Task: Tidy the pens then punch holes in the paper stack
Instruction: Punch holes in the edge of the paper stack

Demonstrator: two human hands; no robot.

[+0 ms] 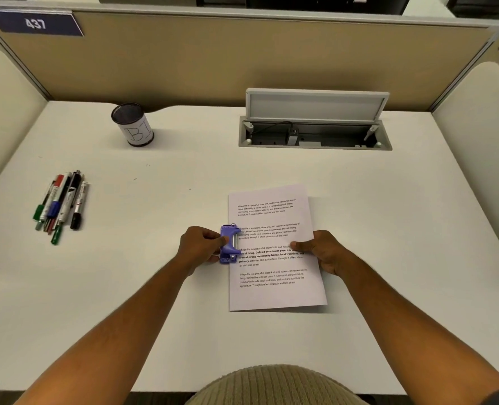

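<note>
A printed paper stack [274, 290] lies on the white desk [184, 331] in front of me. A purple hole punch [229, 244] sits over the stack's left edge, at about mid height. My left hand [200, 244] grips the punch from the left. My right hand [320, 252] rests on the stack's right edge, thumb flat on the page. Several pens and markers [62, 201] lie bunched together on the desk at the left. A dark pen cup [133, 124] with a white label stands empty at the back left.
An open cable box [315, 135] with its grey lid raised is set into the desk at the back right. Beige partition walls [242, 59] close the desk on three sides. Bare desk lies between the pens and the paper.
</note>
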